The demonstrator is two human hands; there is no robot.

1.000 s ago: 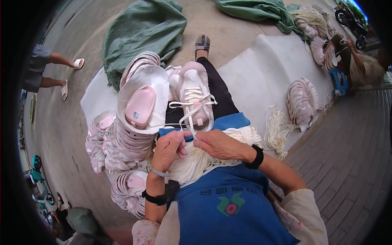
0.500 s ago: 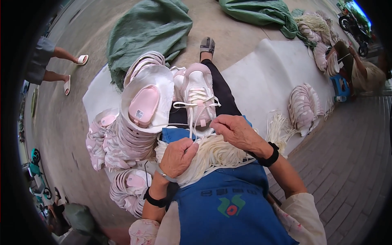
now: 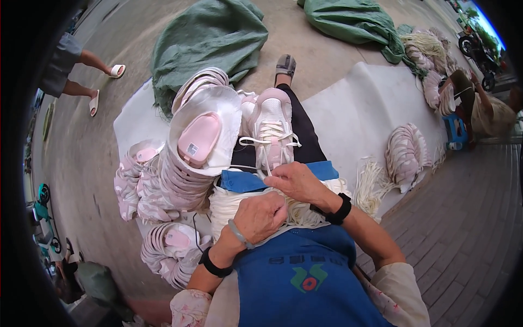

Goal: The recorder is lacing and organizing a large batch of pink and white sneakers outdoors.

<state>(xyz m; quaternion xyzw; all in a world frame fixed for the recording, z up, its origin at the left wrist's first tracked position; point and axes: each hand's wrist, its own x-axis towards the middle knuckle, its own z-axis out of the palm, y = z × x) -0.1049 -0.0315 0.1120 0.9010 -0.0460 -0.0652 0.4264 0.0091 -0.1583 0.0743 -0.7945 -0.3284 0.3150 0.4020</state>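
A pink and white shoe upper (image 3: 275, 109) lies toe-away on my lap, white lacing threaded across its front. Loose ends of its shoelace (image 3: 267, 163) trail from the near end. My right hand (image 3: 298, 181) is closed in a pinch at that end, with the lace at its fingertips. Closer to my body, my left hand (image 3: 260, 214) is curled shut over a thick bundle of cream laces (image 3: 229, 204); whatever its fingers hold is hidden. A blue apron (image 3: 305, 272) covers my lap, with a folded blue flap (image 3: 239, 181) beside the shoe.
Nested shoe uppers (image 3: 182, 182) are stacked at my left, with more (image 3: 171, 250) below. Another stack (image 3: 406, 152) and loose laces (image 3: 370, 185) lie on the white sheet (image 3: 348, 103) at right. Green sacks (image 3: 210, 46) stand ahead. A person's legs (image 3: 81, 82) show at left; someone sits far right.
My left hand has moved right and closer to my body, away from the hanging lace. My right hand has shifted left to the lace at the shoe's near end. The view has shifted slightly.
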